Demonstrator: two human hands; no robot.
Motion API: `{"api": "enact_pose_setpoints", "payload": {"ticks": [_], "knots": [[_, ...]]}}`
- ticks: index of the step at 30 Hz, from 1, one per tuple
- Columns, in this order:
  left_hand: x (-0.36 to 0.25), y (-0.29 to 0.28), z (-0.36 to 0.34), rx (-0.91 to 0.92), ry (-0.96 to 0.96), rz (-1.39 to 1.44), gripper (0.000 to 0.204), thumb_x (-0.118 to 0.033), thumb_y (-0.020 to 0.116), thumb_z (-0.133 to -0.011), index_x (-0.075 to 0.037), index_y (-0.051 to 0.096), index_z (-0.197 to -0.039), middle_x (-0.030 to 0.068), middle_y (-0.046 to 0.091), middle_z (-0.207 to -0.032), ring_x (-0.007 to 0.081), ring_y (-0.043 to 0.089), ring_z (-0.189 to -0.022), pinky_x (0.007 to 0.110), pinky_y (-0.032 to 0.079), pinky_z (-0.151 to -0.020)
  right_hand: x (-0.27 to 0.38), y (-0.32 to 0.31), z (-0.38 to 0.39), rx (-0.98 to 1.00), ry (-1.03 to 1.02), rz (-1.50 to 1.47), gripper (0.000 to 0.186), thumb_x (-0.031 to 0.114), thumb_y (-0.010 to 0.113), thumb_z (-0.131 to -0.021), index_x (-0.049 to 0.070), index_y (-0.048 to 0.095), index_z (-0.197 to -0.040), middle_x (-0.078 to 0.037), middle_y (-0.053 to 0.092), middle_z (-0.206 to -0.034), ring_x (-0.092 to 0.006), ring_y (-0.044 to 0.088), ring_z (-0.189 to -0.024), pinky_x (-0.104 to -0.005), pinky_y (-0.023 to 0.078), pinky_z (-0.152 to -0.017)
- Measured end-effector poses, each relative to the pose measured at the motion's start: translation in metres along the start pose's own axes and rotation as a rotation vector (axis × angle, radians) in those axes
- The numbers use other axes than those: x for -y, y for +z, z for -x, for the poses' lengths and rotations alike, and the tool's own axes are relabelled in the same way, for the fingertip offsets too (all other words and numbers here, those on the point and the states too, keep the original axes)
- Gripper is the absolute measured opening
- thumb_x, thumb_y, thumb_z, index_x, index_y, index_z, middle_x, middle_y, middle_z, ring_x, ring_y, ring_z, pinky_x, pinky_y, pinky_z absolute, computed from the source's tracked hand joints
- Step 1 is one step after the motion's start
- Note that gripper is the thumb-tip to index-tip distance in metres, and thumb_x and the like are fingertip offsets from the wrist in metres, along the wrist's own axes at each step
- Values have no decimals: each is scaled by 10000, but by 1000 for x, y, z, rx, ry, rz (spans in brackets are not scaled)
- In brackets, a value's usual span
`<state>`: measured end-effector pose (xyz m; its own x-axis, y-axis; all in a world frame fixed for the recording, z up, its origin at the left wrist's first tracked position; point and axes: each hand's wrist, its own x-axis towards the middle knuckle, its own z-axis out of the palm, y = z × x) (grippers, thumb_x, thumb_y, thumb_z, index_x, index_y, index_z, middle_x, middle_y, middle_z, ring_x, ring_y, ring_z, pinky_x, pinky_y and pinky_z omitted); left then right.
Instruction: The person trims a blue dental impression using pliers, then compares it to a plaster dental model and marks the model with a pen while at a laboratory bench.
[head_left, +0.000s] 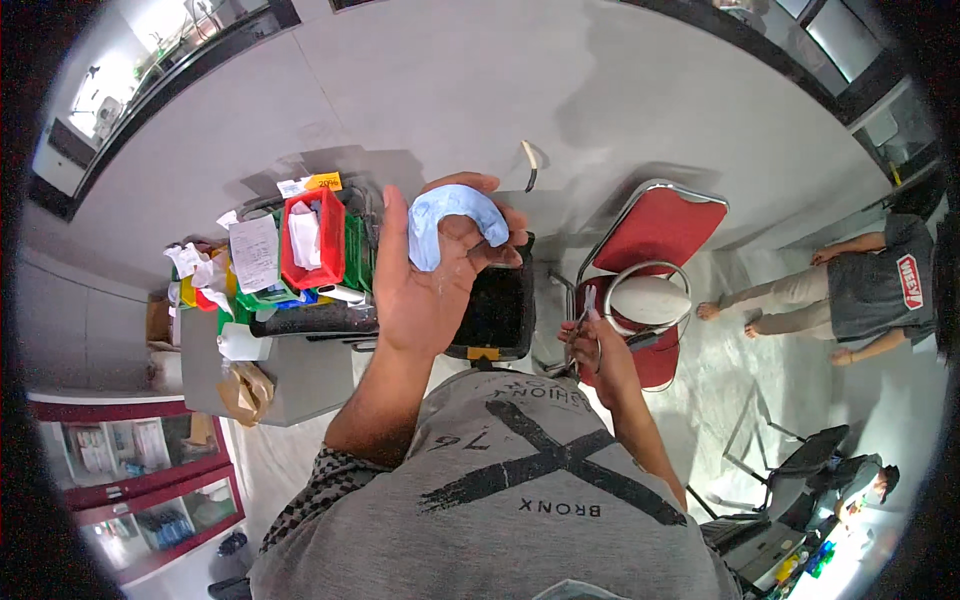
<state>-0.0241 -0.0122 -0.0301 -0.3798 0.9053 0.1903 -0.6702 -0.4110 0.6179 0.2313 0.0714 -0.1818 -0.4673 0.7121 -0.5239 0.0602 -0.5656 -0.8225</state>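
My left hand (435, 295) is raised palm up in the middle of the view. A light-blue, horseshoe-shaped piece of putty-like material (428, 225) rests across the palm, with the fingers curled partly round it and the thumb apart at its left. Lower and to the right, my right hand (615, 368) is closed on what looks like a pair of metal scissors (598, 352), loops among the fingers. The fingers hide part of the tool. The two hands are well apart.
Left stands a dark surface (310, 320) with a red bin (334, 245), green bins and papers. A black container (500, 310) is behind my left hand. Right are a red chair (668, 225) and a red-seated stool (655, 365). A person (860, 290) stands far right.
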Motion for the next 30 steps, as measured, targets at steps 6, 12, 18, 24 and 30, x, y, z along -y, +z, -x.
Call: {"api": "enact_pose_setpoints", "payload": {"ticks": [6, 12, 18, 24, 30], "knots": [[-3, -9, -4, 55, -12, 5, 797, -659, 195, -1073, -14, 572, -1350, 173, 719, -1106, 283, 671, -1049, 428, 501, -920, 24, 19, 4, -12, -298, 23, 315, 353, 564, -1087, 42, 608, -1111, -79, 679, -1047, -176, 670, -971, -332, 526, -891], [-5, -5, -1, -12, -45, -45, 788, -657, 212, -1070, -19, 576, -1356, 168, 720, -1120, 280, 670, -1055, 425, 499, -922, 39, 25, 8, -9, -369, 93, 290, 335, 566, -1089, 54, 620, -1044, -46, 668, -960, -131, 643, -903, -291, 501, -845], [-7, 1, 3, -74, -3, -158, 726, -599, 266, -1079, 2, 559, -1363, 190, 709, -1106, 295, 657, -1047, 435, 482, -897, 8, 28, 3, 126, -213, 252, 354, 362, 559, -1093, 22, 644, -1041, -66, 689, -964, -148, 652, -863, -295, 514, -826], [-9, -2, 3, -119, 73, -271, 719, -589, 254, -1091, -6, 585, -1350, 154, 711, -1119, 245, 662, -1066, 404, 507, -916, -15, 12, -9, 216, -62, 584, 459, 442, 583, -1061, -1, 679, -987, -76, 698, -877, -155, 654, -833, -322, 517, -806], [-3, -20, -6, -90, 111, -262, 764, -605, 173, -1106, -15, 611, -1316, 122, 704, -1144, 215, 660, -1078, 394, 528, -920, -90, -41, -46, 164, -103, 816, 464, 435, 567, -1033, -3, 693, -945, -169, 698, -849, -271, 685, -812, -400, 517, -769]]}}
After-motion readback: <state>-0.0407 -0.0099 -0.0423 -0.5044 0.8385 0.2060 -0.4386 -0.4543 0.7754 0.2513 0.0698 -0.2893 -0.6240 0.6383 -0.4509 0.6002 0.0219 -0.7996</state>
